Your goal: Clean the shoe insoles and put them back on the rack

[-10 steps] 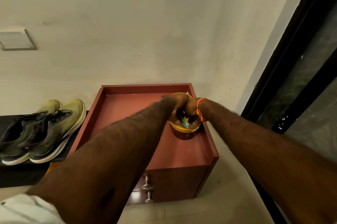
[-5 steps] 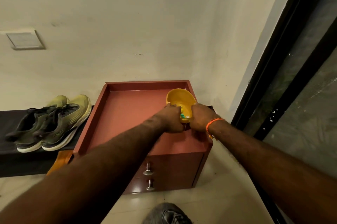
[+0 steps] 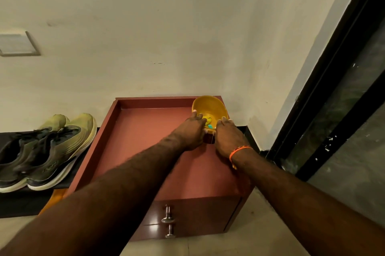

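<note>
While both hands hold the round yellow plastic bowl (image 3: pixel 209 107) at the red-brown wooden drawer cabinet's (image 3: pixel 145 141) 2 o'clock corner | left hand (image 3: pixel 192 130), right hand (image 3: pixel 226 136): fingers curled on rim | advice: keep level, lift together | olive-green running shoes (image 3: pixel 48 149) on rack, 9 o'clock; insoles unseen

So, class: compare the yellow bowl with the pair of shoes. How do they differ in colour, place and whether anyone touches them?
1. The yellow bowl is bright yellow; the shoes are olive green and dark with pale soles.
2. The bowl sits on the red cabinet; the shoes rest on the dark bench beside it.
3. The left hand and right hand touch the bowl; nothing touches the shoes.
Both stand near the wall.
</note>
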